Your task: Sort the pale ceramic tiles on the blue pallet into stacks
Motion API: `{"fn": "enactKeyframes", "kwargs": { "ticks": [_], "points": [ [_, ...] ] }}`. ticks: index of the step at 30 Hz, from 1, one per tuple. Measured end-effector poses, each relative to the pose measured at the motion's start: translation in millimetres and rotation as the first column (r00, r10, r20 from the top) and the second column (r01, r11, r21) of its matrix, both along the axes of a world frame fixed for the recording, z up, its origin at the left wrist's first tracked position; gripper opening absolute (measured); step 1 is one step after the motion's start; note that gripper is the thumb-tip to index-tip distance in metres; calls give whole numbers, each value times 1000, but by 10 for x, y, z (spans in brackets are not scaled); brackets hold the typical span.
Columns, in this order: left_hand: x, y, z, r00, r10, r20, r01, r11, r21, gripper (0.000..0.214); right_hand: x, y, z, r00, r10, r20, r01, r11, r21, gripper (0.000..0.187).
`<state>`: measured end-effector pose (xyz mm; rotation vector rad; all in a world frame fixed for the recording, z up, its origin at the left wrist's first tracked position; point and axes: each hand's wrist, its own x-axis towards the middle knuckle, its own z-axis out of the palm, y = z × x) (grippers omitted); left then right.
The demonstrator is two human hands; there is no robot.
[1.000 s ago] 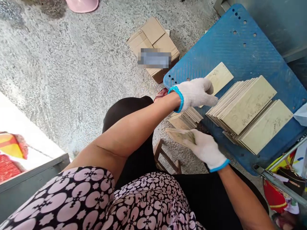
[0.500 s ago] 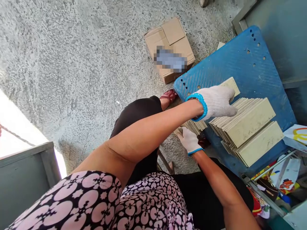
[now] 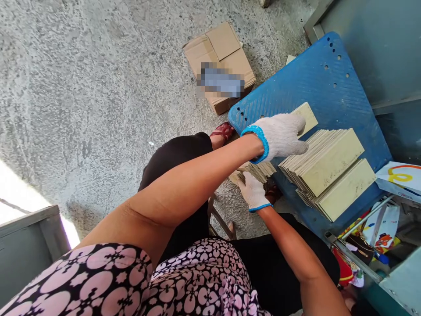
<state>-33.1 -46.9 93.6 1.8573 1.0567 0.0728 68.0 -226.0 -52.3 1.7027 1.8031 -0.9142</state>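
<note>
The person sits and looks down at a blue board (image 3: 329, 83) that lies tilted beside the knees. Both hands wear white knit gloves with blue cuffs.

The left hand (image 3: 279, 134) reaches over the board. Its fingers are stretched out, not gripping, and the palm lies on a single pale tile (image 3: 307, 115), with the fingertips touching the near end of the tile stack (image 3: 324, 160). This stack lies on the board in fanned rows, the tiles leaning one on another, and a second row (image 3: 345, 188) lies just beside it toward the board's lower edge.

The right hand (image 3: 252, 192) is lower, near the board's edge, just under the left wrist. It touches a smaller pile of tiles (image 3: 261, 170) that sits below the board. I cannot tell if this hand is closed on a tile or only rests against the pile, because the left arm covers part of it.

On the concrete floor (image 3: 98, 87) stands a cardboard box (image 3: 219, 57), well apart from the hands. Its flaps are folded shut, so what is inside does not show. A red sandal (image 3: 223, 130) is seen between the box and the board. At the lower right, a metal rack (image 3: 362, 228) holds colourful paper packets (image 3: 381, 228).
</note>
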Motion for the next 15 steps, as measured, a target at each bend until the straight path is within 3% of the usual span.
{"fn": "enactKeyframes", "kwargs": {
  "ticks": [7, 11, 14, 15],
  "points": [
    [63, 4, -76, 998, 68, -3, -68, 997, -45, 45, 174, 110, 224, 961, -199, -195, 232, 958, 169, 29],
    [99, -14, -48, 994, 107, -29, -108, 992, -72, 36, 365, 411, 290, 864, -402, -304, 488, 817, 307, 27],
    [99, -16, -28, 991, 115, -74, -120, 990, -70, 30, 565, 693, 193, 776, -552, -304, 630, 676, 382, 29],
    [95, -12, -40, 989, 119, -88, -125, 990, -67, 30, 630, 778, 127, 756, -589, -287, 654, 654, 381, 33]
  ]
}}
